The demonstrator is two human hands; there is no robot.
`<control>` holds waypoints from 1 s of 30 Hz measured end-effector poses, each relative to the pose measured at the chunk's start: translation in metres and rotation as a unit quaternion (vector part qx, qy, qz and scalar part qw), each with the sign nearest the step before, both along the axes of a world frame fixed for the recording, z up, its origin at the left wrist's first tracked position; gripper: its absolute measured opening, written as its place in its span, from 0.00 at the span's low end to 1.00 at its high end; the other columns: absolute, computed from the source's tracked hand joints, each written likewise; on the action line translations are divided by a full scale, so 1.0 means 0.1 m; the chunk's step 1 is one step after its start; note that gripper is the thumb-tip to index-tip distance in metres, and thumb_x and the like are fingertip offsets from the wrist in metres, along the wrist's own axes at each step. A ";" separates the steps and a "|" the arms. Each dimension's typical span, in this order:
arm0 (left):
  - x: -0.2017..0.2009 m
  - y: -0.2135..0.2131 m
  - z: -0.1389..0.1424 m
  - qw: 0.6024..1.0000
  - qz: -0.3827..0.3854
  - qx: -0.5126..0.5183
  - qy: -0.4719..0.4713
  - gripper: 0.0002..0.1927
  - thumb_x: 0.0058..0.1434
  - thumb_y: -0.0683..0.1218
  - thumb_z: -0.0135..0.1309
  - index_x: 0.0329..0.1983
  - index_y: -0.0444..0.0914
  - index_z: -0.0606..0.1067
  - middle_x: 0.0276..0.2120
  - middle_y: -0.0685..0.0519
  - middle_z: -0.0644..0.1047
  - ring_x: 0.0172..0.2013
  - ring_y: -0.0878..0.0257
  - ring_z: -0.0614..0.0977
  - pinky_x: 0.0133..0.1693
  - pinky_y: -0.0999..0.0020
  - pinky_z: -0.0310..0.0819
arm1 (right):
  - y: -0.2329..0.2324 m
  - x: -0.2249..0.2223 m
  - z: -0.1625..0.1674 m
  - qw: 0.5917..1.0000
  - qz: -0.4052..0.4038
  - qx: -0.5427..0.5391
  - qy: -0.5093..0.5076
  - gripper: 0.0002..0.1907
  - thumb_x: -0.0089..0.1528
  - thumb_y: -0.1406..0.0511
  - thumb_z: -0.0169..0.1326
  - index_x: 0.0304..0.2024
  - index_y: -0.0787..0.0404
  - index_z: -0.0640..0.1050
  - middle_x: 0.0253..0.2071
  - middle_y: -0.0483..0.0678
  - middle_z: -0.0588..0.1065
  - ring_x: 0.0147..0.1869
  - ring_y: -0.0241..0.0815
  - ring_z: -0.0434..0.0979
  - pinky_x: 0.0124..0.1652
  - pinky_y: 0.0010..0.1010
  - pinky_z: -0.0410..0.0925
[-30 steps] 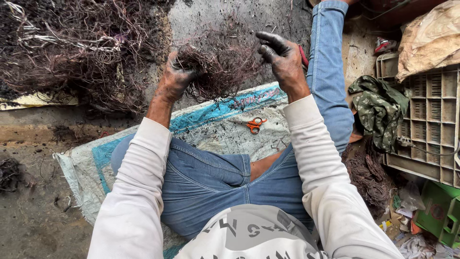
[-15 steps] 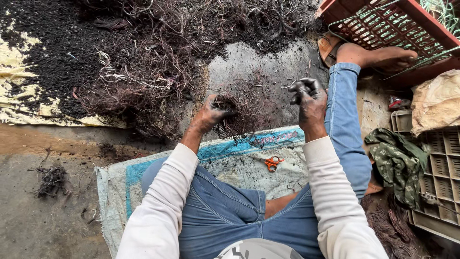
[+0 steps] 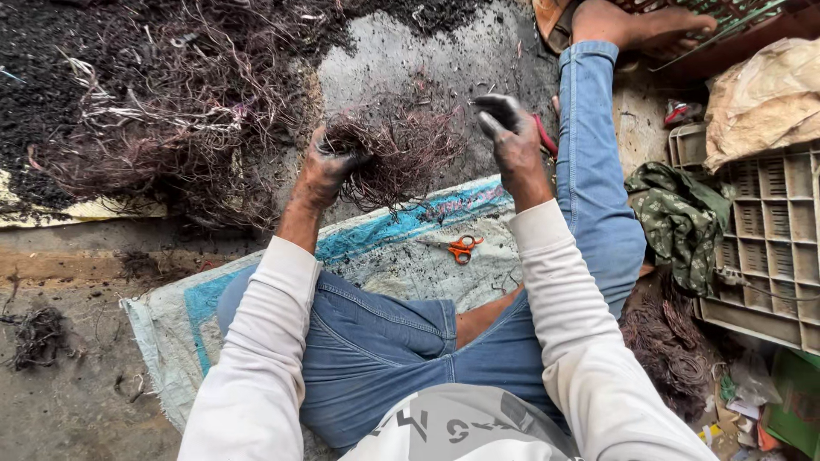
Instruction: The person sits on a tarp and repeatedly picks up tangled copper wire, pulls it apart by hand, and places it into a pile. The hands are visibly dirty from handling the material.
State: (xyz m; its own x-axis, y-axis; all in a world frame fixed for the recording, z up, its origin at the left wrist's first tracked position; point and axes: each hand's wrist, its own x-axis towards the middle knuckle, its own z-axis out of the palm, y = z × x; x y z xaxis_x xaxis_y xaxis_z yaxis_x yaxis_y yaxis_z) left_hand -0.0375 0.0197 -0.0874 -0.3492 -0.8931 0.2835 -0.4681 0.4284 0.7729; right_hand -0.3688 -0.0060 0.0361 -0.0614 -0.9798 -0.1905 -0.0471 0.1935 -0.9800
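The left hand [image 3: 329, 162] had its sooty fingers clenched around a clump of burnt copper wire [image 3: 397, 154] at upper centre; the right hand [image 3: 510, 137] was raised beside it, fingers loosely spread, gripping nothing. Teasing strands apart gently would likely avoid snags. At right, a grey plastic crate [image 3: 769, 230] looked empty; orange scissors [image 3: 462, 248] lay on the woven sack [image 3: 384, 248].

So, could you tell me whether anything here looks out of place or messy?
Yes: orange-handled scissors lie loose on the woven sack between the legs, among scattered wire bits. Black soot coats the ground and both hands; the left hand grips a tangled wire clump, while the right hand is raised beside it.
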 end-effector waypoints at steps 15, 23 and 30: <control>-0.17 -0.09 0.38 0.715 0.111 0.423 0.546 0.31 0.49 0.45 0.74 0.52 0.35 0.72 0.43 0.49 0.80 0.46 0.57 0.83 0.52 0.57 0.84 | 0.05 0.05 0.01 0.999 -0.008 -0.004 -0.052 0.07 0.71 0.64 0.55 0.40 0.61 0.76 0.28 0.42 0.71 0.28 0.32 0.69 0.30 0.23 0.64; -0.19 -0.08 0.31 0.708 0.123 0.427 0.548 0.34 0.47 0.45 0.75 0.56 0.33 0.71 0.45 0.47 0.80 0.46 0.55 0.83 0.49 0.56 0.84 | 0.12 0.13 0.24 0.997 0.059 0.037 0.027 0.10 0.68 0.64 0.53 0.48 0.59 0.81 0.33 0.41 0.77 0.31 0.28 0.70 0.31 0.21 0.67; -0.22 -0.09 0.38 0.688 0.156 0.440 0.556 0.41 0.46 0.45 0.75 0.60 0.35 0.66 0.45 0.47 0.80 0.44 0.56 0.83 0.42 0.62 0.85 | 0.17 0.16 0.25 0.995 0.089 -0.045 0.024 0.02 0.68 0.71 0.59 0.43 0.63 0.79 0.37 0.44 0.78 0.41 0.33 0.77 0.44 0.25 0.73</control>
